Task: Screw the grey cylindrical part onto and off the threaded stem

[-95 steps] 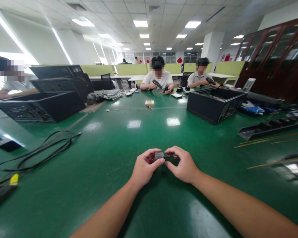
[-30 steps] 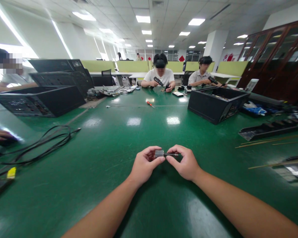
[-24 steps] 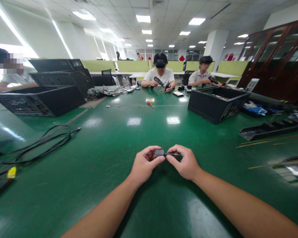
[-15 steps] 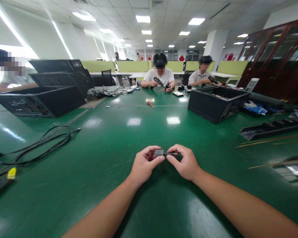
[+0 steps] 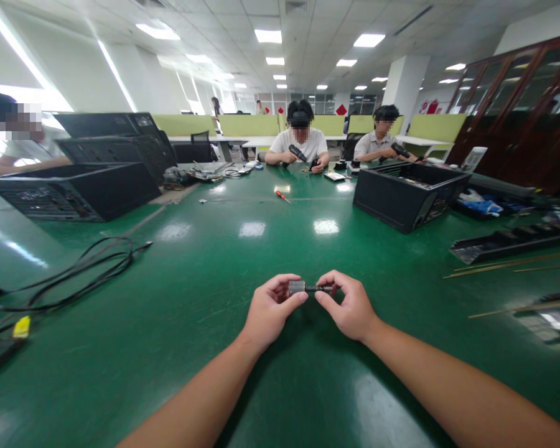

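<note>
Above the green table [image 5: 205, 274], my left hand [image 5: 271, 309] grips a grey metal cylinder [image 5: 297, 287] between thumb and fingers. A thin dark shaft [image 5: 312, 289] runs from the cylinder's right end, with a spiral-looking section at its far part. The thumb and fingers of my right hand [image 5: 350, 305] are closed on that far part of the shaft. Both pieces lie in one level line between my hands, and a short stretch of shaft shows between the fingertips. What the fingers cover is hidden.
A black open case [image 5: 392, 198] stands at right, another case [image 5: 98, 194] at left. Black cables [image 5: 116, 267] lie left. An orange screwdriver [image 5: 280, 195] lies further back. Thin rods [image 5: 494, 266] are at right. Two people sit across the table; another person is at far left.
My right hand has shifted slightly right and the left slightly left. More of the shaft shows between the cylinder and my right fingertips.
</note>
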Action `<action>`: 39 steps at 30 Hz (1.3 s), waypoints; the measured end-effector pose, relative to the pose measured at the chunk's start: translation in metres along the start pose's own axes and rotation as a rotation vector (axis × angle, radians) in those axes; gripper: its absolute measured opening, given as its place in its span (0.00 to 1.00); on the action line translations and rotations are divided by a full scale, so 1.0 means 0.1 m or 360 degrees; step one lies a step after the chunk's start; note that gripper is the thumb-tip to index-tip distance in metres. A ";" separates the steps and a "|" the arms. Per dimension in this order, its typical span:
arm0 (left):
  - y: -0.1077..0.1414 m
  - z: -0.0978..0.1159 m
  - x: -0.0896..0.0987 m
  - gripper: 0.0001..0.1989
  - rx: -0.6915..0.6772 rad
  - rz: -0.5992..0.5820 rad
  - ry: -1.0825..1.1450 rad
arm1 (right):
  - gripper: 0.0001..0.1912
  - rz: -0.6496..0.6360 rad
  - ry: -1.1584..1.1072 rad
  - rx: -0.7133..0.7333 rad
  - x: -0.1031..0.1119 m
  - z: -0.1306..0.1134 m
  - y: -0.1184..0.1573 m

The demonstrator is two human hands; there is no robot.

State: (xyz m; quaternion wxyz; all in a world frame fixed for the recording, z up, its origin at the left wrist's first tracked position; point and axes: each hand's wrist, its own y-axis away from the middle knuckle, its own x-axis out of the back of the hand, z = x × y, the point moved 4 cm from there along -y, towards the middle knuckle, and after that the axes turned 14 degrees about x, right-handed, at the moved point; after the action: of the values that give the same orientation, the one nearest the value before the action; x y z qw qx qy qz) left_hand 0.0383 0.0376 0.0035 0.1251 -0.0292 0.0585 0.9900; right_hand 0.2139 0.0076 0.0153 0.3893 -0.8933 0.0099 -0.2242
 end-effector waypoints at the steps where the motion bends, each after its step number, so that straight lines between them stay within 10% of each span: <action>1: 0.00 0.00 0.00 0.20 0.0000 -0.0001 0.0002 | 0.03 0.0002 -0.0002 -0.0002 0.00 0.00 0.00; 39: -0.02 -0.01 0.04 0.20 0.0021 0.0074 0.0128 | 0.02 0.0073 -0.0037 -0.0037 0.02 -0.01 0.01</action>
State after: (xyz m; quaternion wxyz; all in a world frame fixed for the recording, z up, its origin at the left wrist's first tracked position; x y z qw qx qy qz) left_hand 0.0353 0.0407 0.0017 0.0997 -0.0669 0.0706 0.9903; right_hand 0.2155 0.0060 0.0158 0.3841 -0.8998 0.0286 -0.2047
